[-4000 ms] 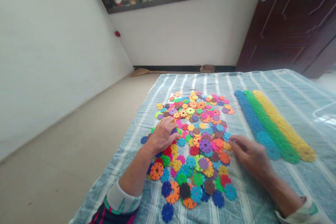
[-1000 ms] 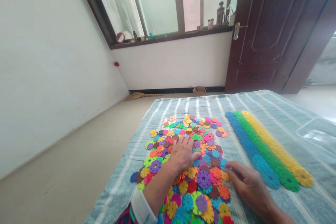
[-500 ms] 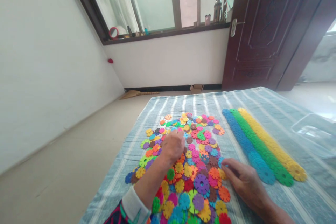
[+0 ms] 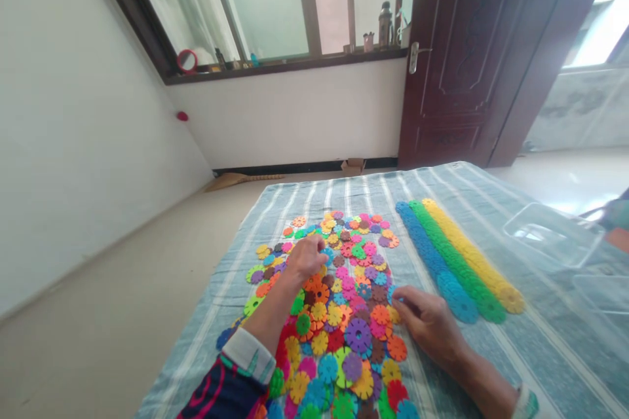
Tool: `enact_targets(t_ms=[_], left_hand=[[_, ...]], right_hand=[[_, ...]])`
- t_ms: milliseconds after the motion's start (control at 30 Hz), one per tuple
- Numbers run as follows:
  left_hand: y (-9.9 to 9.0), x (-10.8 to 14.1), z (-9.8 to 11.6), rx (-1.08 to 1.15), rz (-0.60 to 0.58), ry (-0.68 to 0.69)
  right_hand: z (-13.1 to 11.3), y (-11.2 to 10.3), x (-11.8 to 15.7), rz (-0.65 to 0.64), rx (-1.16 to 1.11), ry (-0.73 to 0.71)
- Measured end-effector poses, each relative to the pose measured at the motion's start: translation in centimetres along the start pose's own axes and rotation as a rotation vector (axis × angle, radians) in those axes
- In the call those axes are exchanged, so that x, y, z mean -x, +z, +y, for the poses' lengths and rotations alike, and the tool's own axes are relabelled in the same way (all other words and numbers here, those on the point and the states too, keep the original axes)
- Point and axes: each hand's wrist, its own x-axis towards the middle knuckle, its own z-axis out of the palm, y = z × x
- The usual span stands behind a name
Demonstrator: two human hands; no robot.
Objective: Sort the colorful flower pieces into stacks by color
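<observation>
Many colourful flower-shaped plastic discs (image 4: pixel 358 335) lie in a loose, overlapping spread on the striped cloth. Over the far part of this spread, my left hand (image 4: pixel 305 258) is closed, its thumb and fingertips pinching a blue flower disc (image 4: pixel 327 256). My right hand (image 4: pixel 426 319) rests low at the right edge of the spread. Its thumb and forefinger are pressed together on another blue disc (image 4: pixel 392 294), partly hidden by the fingers. To the right lie three long rows of overlapped discs: a blue row (image 4: pixel 426 255), a green row (image 4: pixel 449 255) and a yellow row (image 4: pixel 469 252).
Beyond the rows, a clear plastic box (image 4: pixel 550 236) stands on the blue-grey striped cloth (image 4: pixel 236 301). Behind are a window sill (image 4: pixel 295 68) with small items and a dark red door (image 4: pixel 457 65). A broom (image 4: pixel 240 180) lies on the floor.
The view has swung right, bringing more of the clear box into sight. My left hand has lifted slightly, and a blue disc now shows at its fingertips. The right hand keeps its place beside the spread.
</observation>
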Motion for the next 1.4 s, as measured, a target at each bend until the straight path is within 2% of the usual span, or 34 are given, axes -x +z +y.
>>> enact_targets(t_ms=[67, 167, 267, 400, 500, 600, 700, 800, 867, 967, 1133, 1400], left_hand=[[-0.1, 0.6, 0.0, 0.261, 0.013, -0.014], [-0.3, 2.3, 1.3, 0.6, -0.039, -0.047], [-0.1, 4.6, 3.9, 0.748, -0.116, -0.043], [0.8, 7.3, 7.4, 0.833, -0.234, 0.047], [1.8, 8.5, 8.9, 0.825, -0.264, 0.093], [2.5, 9.0, 9.3, 0.768, -0.223, 0.159], [2.5, 9.2, 9.1, 0.659, -0.15, 0.205], [2.3, 9.2, 8.7, 0.566, -0.105, 0.244], [2.1, 9.1, 8.5, 0.531, -0.094, 0.263], [1.9, 8.9, 8.3, 0.491, -0.081, 0.298], [2.0, 8.8, 7.8, 0.418, -0.064, 0.319], [2.8, 9.0, 7.2, 0.306, -0.011, 0.322]], right_hand=[[0.0, 0.0, 0.0, -0.004, -0.009, -0.005], [-0.2, -0.2, -0.2, 0.021, -0.034, 0.003], [-0.9, -0.6, -0.6, 0.066, -0.064, 0.038], [-2.1, -1.2, -1.3, 0.014, -0.124, 0.096], [-2.7, -2.1, -1.9, -0.04, -0.157, 0.114], [-2.7, -4.5, -2.5, -0.172, -0.102, 0.092], [-1.8, -8.4, -3.1, -0.33, 0.079, 0.137], [-0.6, -11.9, -3.4, -0.346, 0.325, 0.241], [0.0, -13.0, -3.4, -0.367, 0.402, 0.294], [0.5, -13.3, -3.3, -0.419, 0.443, 0.338], [1.3, -12.3, -3.2, -0.457, 0.586, 0.312], [3.0, -11.3, -2.5, -0.427, 0.698, 0.306]])
